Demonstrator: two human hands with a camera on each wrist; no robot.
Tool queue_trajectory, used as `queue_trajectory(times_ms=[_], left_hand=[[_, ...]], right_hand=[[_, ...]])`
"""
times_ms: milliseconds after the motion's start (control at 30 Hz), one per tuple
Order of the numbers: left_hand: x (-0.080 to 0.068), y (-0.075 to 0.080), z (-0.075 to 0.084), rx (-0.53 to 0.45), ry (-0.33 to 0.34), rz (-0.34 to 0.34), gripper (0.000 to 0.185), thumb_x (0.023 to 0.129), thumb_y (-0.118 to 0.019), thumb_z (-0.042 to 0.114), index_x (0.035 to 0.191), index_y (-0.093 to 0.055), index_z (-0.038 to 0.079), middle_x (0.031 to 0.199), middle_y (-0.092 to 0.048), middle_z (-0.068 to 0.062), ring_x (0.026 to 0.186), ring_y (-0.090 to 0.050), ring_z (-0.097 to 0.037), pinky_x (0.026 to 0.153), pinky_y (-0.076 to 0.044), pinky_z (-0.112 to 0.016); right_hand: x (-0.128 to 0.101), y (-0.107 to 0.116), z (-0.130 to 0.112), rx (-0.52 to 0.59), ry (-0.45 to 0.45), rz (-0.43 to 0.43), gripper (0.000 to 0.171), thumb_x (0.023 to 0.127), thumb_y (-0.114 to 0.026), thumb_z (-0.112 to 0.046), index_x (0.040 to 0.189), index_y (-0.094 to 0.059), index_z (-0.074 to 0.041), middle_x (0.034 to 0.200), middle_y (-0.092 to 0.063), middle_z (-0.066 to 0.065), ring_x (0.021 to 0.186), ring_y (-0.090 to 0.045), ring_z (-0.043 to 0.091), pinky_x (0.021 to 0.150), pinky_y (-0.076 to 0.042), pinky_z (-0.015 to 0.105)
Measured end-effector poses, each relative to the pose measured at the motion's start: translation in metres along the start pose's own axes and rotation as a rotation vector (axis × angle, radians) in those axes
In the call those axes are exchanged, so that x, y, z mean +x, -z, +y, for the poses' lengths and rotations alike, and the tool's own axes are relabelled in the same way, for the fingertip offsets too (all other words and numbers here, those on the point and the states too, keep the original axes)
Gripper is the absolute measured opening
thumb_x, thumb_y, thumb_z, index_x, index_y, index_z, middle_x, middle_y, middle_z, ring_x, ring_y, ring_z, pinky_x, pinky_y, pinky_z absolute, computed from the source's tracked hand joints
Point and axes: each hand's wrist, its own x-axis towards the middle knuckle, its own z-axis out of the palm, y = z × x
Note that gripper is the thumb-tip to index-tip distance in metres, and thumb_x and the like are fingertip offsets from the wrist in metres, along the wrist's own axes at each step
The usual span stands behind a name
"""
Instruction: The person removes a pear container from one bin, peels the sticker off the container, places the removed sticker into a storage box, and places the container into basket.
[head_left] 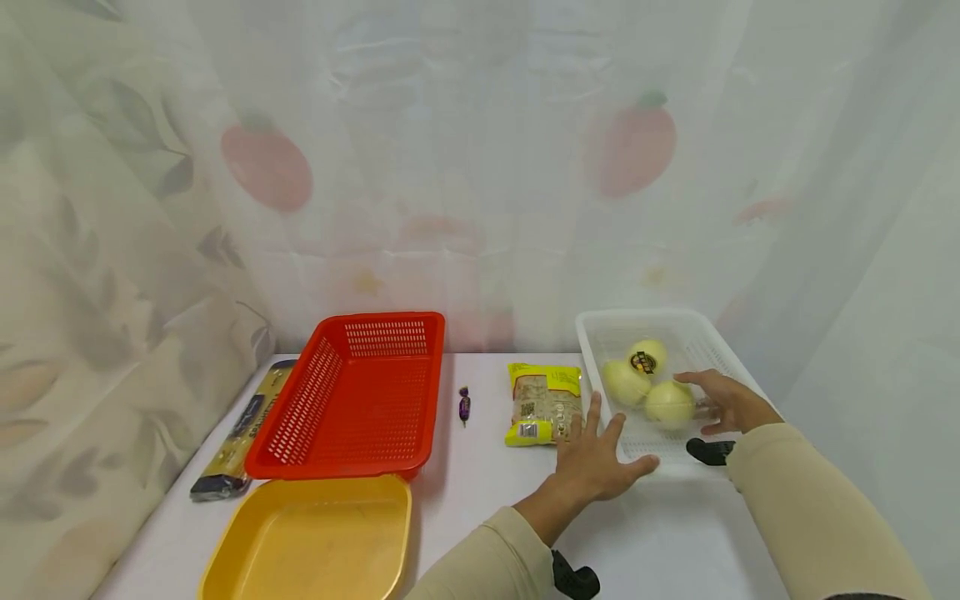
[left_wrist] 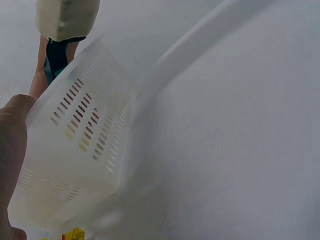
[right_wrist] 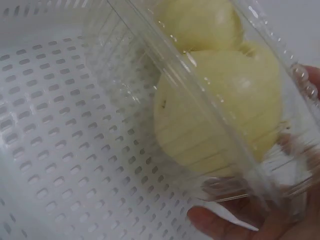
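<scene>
A clear plastic box [right_wrist: 177, 75] of pale yellow round fruits that look like pears [head_left: 670, 404] is in the white basket [head_left: 675, 317] at the right. My right hand [head_left: 738, 402] grips the box's right end, with fingers under it in the right wrist view. Spread wide, my left hand [head_left: 592, 467] is at the basket's near left corner, in front of a yellow-ended clear food bag [head_left: 543, 396]. Whether it touches the basket I cannot tell. The left wrist view shows the basket's slotted side [left_wrist: 85, 120] beside this hand.
On the left stand a red slotted basket [head_left: 337, 458] and, nearer, a yellow tray [head_left: 315, 533]. A gold and dark package [head_left: 243, 433] lies partly behind the red basket. A small purple-wrapped candy [head_left: 464, 406] lies mid-table. Curtains [head_left: 465, 167] hang behind the table.
</scene>
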Motion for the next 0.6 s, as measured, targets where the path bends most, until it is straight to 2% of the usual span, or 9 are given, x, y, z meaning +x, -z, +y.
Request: queue_trajectory(times_ms=[200, 433, 600], left_hand=[[-0.0002, -0.0003, -0.0003, -0.005, -0.009, 0.008, 0.083, 0.08, -0.035, 0.084, 0.15, -0.034, 0.038, 0.161, 0.001, 0.004, 0.14, -0.023, -0.035, 0.104, -0.026, -0.061], [-0.0016, -0.0004, -0.0009, -0.032, -0.006, -0.001, 0.084, 0.08, -0.036, 0.083, 0.15, -0.033, 0.037, 0.161, 0.003, 0.005, 0.141, -0.022, -0.035, 0.104, -0.027, -0.06], [-0.0013, 0.0001, -0.0006, -0.03, -0.006, 0.007, 0.084, 0.08, -0.036, 0.083, 0.15, -0.034, 0.036, 0.161, 0.003, 0.006, 0.141, -0.022, -0.034, 0.102, -0.031, -0.059]], right_hand=[[0.0024, 0.0027, 0.0031, 0.075, 0.106, -0.023, 0.088, 0.097, -0.055, -0.042, 0.148, 0.006, -0.004, 0.148, 0.007, 0.04, 0.133, -0.012, 0.057, 0.082, -0.045, 0.065], [0.0016, 0.003, 0.0022, 0.084, 0.137, -0.003, 0.073, 0.095, -0.058, -0.042, 0.137, -0.011, -0.004, 0.148, 0.0, 0.04, 0.13, -0.02, 0.058, 0.077, -0.049, 0.062], [-0.003, 0.0046, -0.0033, 0.111, 0.15, 0.001, 0.073, 0.094, -0.06, -0.042, 0.136, -0.014, -0.005, 0.149, 0.001, 0.039, 0.131, -0.018, 0.058, 0.078, -0.048, 0.063]])
